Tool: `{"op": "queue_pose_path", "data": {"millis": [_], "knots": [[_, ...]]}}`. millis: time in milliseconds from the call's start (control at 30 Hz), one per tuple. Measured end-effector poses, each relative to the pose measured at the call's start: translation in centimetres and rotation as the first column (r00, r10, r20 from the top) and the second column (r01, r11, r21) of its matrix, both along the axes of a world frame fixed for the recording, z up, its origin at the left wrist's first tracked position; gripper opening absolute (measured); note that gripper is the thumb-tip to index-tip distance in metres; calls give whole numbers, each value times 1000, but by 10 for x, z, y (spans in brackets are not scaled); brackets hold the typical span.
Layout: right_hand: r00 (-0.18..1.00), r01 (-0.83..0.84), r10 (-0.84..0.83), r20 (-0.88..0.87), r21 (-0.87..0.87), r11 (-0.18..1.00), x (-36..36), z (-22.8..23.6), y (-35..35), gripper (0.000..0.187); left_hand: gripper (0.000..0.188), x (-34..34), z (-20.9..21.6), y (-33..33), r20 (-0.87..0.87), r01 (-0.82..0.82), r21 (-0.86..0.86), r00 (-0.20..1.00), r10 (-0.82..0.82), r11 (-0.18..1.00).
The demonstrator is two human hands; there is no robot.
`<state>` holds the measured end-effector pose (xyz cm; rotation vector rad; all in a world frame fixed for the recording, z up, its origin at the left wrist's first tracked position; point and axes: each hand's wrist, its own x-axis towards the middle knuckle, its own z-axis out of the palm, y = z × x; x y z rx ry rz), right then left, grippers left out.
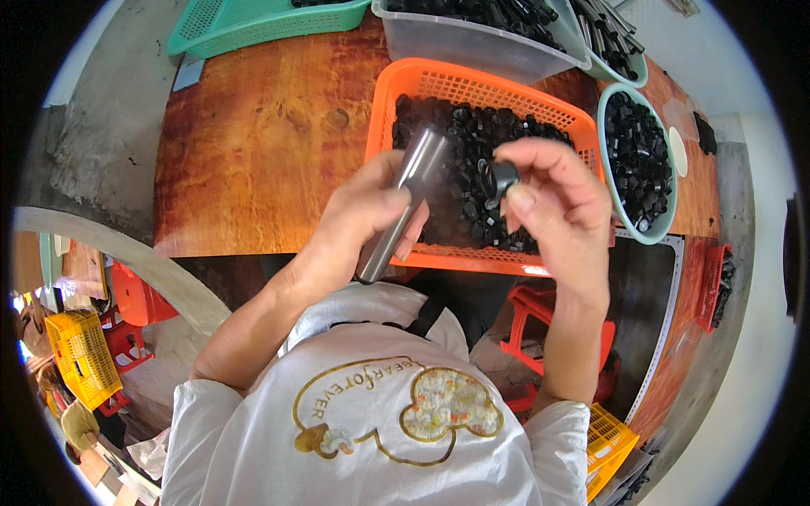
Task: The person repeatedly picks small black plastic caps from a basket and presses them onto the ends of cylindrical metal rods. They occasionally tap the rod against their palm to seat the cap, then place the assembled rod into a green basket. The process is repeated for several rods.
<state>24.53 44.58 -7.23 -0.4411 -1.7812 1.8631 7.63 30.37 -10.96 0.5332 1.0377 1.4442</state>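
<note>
Beneath everything, a brown wooden worktop point(253, 152) with a glossy, streaked surface; at its near edge, right of the middle, an orange basket point(384, 101) full of small black pieces point(460, 135); along the far edge, behind that, a translucent tub point(472, 52) of black parts; by the far left corner, a green basket point(261, 34); toward the right edge, a pale blue bowl point(648, 237), also heaped with black pieces; above the orange basket, both hands: the left hand point(371, 207) wrapped around a shiny metal tube point(413, 177), slanted, with its lower end toward the worktop's near edge, and the right hand point(561, 190) pinching, between thumb and fingers, a slightly blurred black part point(504, 174), apart from the tube
</note>
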Motion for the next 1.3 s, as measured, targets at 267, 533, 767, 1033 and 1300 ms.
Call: {"op": "queue_pose_path", "data": {"millis": [267, 533, 767, 1033, 1300], "knots": [[996, 25, -26, 90, 6, 1000, -12, 6, 9, 26, 41, -12, 0, 11, 387, -81, 25, 920, 65, 996], [990, 45, -45, 131, 2, 999, -7, -5, 1, 27, 38, -13, -8, 20, 509, -228, -42, 833, 217, 973], [987, 15, -13, 158, -11, 1000, -5, -7, -4, 32, 37, -11, -4, 17, 579, -182, -30, 798, 166, 983], [992, 21, -17, 122, -33, 999, -3, -10, -5, 28, 47, -11, -2, 12, 559, -145, 51, 824, 92, 988], [992, 55, -49, 113, -52, 997, -2, -12, -13, 27, 31, -5, 2, 15, 436, -253, 4, 871, 226, 967]]}}
